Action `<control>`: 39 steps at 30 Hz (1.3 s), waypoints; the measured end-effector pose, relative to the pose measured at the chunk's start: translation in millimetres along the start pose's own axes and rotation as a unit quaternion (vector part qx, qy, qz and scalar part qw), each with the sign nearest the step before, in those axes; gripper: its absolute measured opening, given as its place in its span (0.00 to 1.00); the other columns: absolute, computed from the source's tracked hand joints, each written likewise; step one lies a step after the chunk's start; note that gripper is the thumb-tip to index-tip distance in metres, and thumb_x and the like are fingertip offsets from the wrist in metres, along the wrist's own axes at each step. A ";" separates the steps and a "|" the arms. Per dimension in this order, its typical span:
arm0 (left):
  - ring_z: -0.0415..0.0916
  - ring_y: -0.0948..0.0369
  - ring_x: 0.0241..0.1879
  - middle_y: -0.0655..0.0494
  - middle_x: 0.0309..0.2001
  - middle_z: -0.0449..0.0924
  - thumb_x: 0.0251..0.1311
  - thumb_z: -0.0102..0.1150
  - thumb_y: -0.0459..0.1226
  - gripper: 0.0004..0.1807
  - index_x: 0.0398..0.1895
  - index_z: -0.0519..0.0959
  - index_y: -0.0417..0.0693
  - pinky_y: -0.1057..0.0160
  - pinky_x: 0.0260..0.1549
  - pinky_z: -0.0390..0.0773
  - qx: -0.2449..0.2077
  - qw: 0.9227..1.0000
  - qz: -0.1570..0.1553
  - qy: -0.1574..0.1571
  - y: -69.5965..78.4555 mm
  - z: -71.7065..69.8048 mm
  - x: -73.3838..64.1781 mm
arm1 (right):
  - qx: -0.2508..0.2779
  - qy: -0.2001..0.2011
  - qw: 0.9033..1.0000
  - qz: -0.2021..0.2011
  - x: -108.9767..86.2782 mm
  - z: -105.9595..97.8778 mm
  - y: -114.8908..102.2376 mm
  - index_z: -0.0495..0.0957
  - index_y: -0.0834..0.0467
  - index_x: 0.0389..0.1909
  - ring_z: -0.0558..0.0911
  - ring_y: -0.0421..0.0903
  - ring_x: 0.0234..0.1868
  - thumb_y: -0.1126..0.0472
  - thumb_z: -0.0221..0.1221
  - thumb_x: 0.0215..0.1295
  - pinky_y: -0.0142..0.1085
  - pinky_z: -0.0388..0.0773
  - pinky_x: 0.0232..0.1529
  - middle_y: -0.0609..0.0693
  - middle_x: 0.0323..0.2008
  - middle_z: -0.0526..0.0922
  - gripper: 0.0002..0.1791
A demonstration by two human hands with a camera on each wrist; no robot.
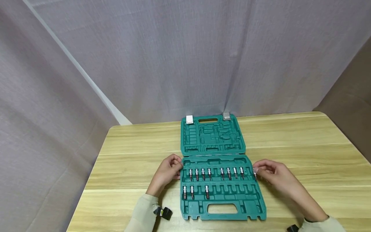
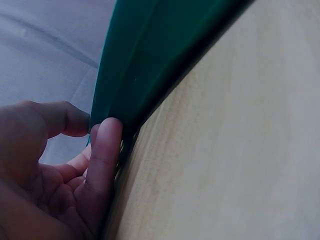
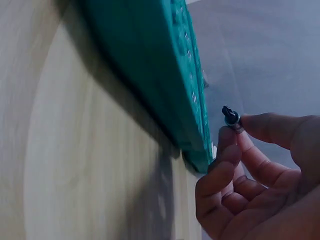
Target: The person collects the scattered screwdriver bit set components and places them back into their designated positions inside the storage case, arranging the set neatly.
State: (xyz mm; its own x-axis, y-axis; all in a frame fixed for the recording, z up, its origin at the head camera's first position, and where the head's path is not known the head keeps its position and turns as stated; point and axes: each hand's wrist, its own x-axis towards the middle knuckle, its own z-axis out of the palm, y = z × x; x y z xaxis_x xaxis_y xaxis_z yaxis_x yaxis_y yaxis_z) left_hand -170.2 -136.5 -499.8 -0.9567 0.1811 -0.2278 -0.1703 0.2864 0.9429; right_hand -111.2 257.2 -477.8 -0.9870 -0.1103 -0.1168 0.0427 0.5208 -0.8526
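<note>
A green plastic tool case lies open on the table, its lid folded back. Two rows of silver bit sockets with dark tips sit in its slots; several slots of the front row are bare. At the case's left edge, my left hand grips the side wall; the left wrist view has the thumb and fingers on the green rim. My right hand pinches one bit socket between thumb and fingertips, just beyond the case's right edge. Its dark tip points away from the fingers.
The lid carries two latches on its far edge and moulded recesses inside. Wood-patterned tabletop stretches to both sides. Grey cloth hangs behind the table, and a brown panel stands at the right.
</note>
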 end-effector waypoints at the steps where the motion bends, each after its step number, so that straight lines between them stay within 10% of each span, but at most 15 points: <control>1: 0.75 0.61 0.28 0.54 0.35 0.74 0.70 0.57 0.31 0.07 0.47 0.75 0.39 0.65 0.26 0.85 0.000 1.000 0.001 0.000 0.1 -0.2 0.1 | -0.001 -0.006 1.000 0.003 -0.6 0.7 -1.1 0.82 0.67 0.54 0.76 0.37 0.32 0.59 0.60 0.78 0.32 0.75 0.28 0.53 0.41 0.87 0.14; 11: 0.74 0.61 0.27 0.54 0.35 0.73 0.70 0.56 0.31 0.07 0.47 0.75 0.39 0.66 0.26 0.84 -0.007 1.000 0.005 0.002 0.2 -1.8 0.4 | 0.001 -0.053 0.999 -0.007 -10.5 14.6 -7.2 0.84 0.65 0.47 0.75 0.36 0.31 0.65 0.63 0.74 0.30 0.76 0.29 0.50 0.35 0.86 0.08; 27: 0.74 0.61 0.27 0.54 0.34 0.74 0.70 0.57 0.31 0.07 0.47 0.75 0.39 0.65 0.26 0.85 -0.002 1.000 0.005 0.005 -1.4 0.3 0.3 | -0.135 -0.005 0.991 -0.012 -19.2 34.1 -13.1 0.87 0.51 0.38 0.69 0.39 0.27 0.60 0.67 0.71 0.32 0.68 0.25 0.42 0.28 0.81 0.02; 39: 0.74 0.61 0.27 0.55 0.34 0.73 0.71 0.57 0.31 0.07 0.48 0.75 0.38 0.66 0.25 0.85 -0.003 1.000 0.010 -0.002 -0.5 0.5 -1.2 | -0.141 -0.015 0.989 -0.031 -14.2 32.1 -8.4 0.90 0.49 0.36 0.72 0.35 0.30 0.62 0.68 0.69 0.31 0.72 0.30 0.40 0.34 0.87 0.04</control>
State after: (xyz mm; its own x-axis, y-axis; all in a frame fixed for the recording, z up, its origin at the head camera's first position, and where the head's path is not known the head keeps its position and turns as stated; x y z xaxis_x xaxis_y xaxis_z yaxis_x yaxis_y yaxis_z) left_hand -168.9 -136.4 -500.1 -0.9591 0.1907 -0.2090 -0.1517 0.2769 0.9489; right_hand -92.6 227.2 -485.3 -0.9812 -0.1716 -0.0880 -0.0658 0.7267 -0.6838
